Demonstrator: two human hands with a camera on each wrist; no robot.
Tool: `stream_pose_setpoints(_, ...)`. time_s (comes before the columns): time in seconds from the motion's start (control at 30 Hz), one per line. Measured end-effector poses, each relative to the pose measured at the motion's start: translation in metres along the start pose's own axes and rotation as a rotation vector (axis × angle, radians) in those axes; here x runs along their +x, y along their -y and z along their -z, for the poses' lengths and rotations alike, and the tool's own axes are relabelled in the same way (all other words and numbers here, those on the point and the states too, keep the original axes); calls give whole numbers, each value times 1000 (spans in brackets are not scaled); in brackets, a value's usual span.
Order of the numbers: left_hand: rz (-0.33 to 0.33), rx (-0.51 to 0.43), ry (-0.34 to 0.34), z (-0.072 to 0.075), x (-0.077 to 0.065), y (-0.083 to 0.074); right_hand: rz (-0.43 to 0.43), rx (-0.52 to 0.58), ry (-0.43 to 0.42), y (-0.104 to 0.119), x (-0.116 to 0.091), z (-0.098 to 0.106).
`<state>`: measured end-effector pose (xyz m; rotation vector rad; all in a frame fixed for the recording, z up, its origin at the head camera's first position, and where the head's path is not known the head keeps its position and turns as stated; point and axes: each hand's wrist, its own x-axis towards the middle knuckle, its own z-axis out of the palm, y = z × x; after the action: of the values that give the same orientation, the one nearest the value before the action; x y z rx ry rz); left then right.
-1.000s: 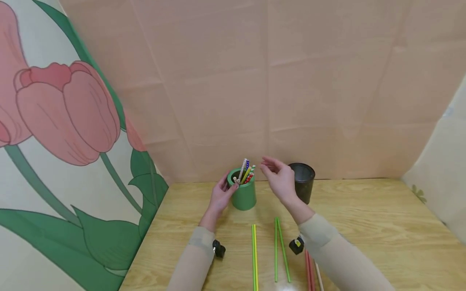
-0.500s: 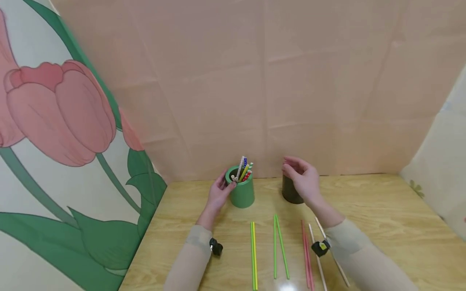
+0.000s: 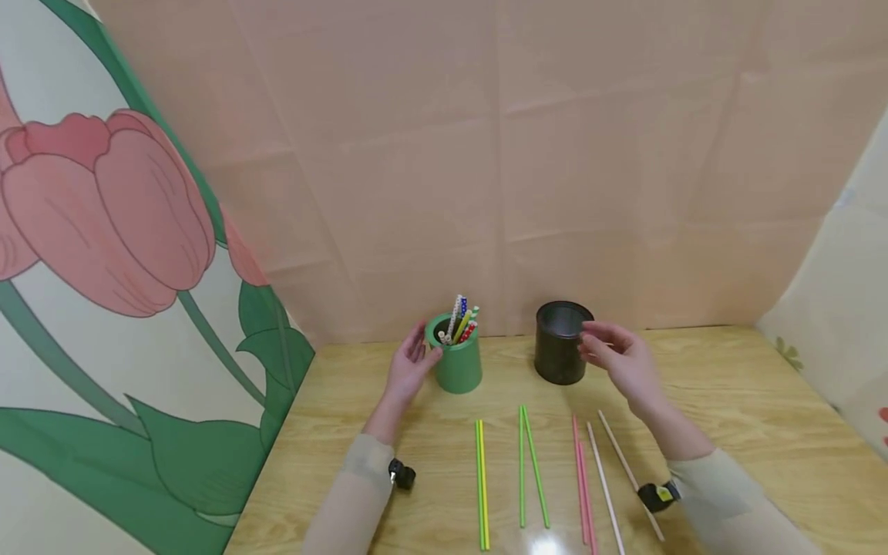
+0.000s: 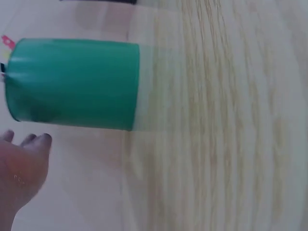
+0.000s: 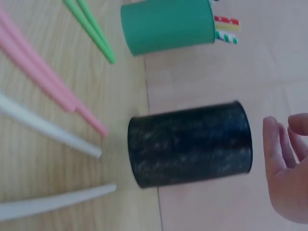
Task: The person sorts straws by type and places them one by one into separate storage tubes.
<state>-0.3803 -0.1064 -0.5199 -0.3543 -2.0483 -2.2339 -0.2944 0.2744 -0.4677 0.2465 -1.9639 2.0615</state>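
Observation:
A green cup (image 3: 459,372) stands upright near the back of the table, holding several short patterned sticks (image 3: 463,327), dotted and striped. My left hand (image 3: 408,370) is at its left side, thumb in front and fingers spread; the left wrist view shows a small gap between hand and green cup (image 4: 77,84). To the right stands a black cup (image 3: 559,356), with no stick showing above its rim. My right hand (image 3: 627,370) hovers by that cup's right rim with loosely bent fingers and nothing held; the right wrist view shows it apart from the black cup (image 5: 190,144).
Long thin sticks lie on the wooden table (image 3: 728,408) in front of the cups: a green stick (image 3: 479,478) beside a yellow stick (image 3: 485,486), a pair of green sticks (image 3: 523,466), pink sticks (image 3: 583,489) and two whitish sticks (image 3: 605,486). A pinkish cloth (image 3: 416,193) hangs behind.
My right hand has moved right, from between the two cups, across the black cup's front to its right side. The left hand has stayed at the green cup. The head view has shifted slightly.

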Motion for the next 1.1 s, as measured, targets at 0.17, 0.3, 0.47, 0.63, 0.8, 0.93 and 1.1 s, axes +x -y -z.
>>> stream_pose_setpoints(0.17,-25,95,-177,2,-16,-13,-54,58,-1,-6,-11,23)
stream_pose_setpoints(0.3,23,194,-233,1,-37,-20,-85,123,-21,-11,-16,39)
stream_pose_setpoints(0.47,181,208,-26,-3,-66,-17,-105,119,-65,-19,-13,49)
stream_pose_setpoints(0.63,310,212,132,-10,-84,-14,-91,12,-153,-26,1,49)
stream_pose_setpoints(0.8,359,185,199,-19,-95,-8,-55,-243,-110,-34,22,52)
stream_pose_setpoints(0.93,385,202,214,-23,-102,-5,-42,-372,61,-37,37,54)
stream_pose_setpoints(1.1,414,282,223,-23,-107,-4,-67,-442,212,-31,49,49)
